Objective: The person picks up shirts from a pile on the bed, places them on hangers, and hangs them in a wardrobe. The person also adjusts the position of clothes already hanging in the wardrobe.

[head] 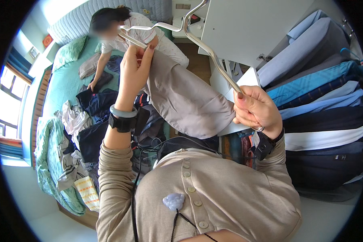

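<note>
My left hand (136, 68) is raised at the upper centre, its thumb and fingers pinching one end of a metal clothes hanger (210, 51) together with a taupe cloth garment (184, 99). The garment hangs in folds between both hands. To the right, my right hand (257, 110) closes around the hanger's other end and the gathered edge of the same garment. The hanger's hook rises out of the top of the picture. A black device is strapped to each wrist.
A bed (56, 87) at the left bears heaped clothes (98, 106); another person (139, 33) leans over it, one hand on dark clothes. At the right, many garments (317, 87) hang in a wardrobe beside its white door (248, 27). Black cables (136, 187) run across my front.
</note>
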A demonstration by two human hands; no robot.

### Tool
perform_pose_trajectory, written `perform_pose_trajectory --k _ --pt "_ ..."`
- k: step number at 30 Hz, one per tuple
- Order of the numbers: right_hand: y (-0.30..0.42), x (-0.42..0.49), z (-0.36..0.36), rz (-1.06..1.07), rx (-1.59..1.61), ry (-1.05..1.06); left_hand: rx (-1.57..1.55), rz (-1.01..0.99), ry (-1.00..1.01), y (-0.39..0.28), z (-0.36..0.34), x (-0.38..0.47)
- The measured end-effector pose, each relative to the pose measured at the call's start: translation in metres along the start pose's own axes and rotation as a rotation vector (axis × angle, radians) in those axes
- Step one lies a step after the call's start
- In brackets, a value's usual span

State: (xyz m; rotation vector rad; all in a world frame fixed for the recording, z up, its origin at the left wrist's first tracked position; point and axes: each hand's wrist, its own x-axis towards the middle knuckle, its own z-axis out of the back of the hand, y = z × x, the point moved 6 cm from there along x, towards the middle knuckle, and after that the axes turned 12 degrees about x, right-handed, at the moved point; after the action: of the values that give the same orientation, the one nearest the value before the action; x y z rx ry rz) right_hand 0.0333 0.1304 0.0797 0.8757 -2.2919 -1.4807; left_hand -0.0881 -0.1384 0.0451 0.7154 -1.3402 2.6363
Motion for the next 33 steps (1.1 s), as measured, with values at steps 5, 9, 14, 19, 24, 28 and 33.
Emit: perform_pose_trajectory --k 5,9,14,19,24,28,33 --pt "0.001 -0.002 0.001 0.033 0.005 0.008 -0.011 -0.363 0.046 -0.021 0.006 -0.005" --pt "-0.001 -0.002 0.001 0.042 -0.011 0.018 0.281 -0.573 0.048 -0.04 0.012 -0.009" --pt "-0.002 -0.004 0.003 0.046 -0.02 -0.017 0.656 -0.749 -0.084 -0.062 0.008 -0.02" --pt "0.002 -0.011 0.006 0.022 -0.118 -0.05 0.252 -0.499 -0.033 -0.049 0.011 -0.006" --pt "0.003 -0.015 0.009 0.044 -0.103 -0.069 -0.234 -0.121 0.12 -0.02 0.007 0.008" --pt "0.005 -0.015 0.008 0.066 -0.06 -0.03 -0.777 0.134 0.264 -0.003 -0.003 0.011" --pt "0.009 -0.017 0.008 0.075 -0.033 -0.013 -0.985 0.141 0.312 0.006 -0.01 0.019"
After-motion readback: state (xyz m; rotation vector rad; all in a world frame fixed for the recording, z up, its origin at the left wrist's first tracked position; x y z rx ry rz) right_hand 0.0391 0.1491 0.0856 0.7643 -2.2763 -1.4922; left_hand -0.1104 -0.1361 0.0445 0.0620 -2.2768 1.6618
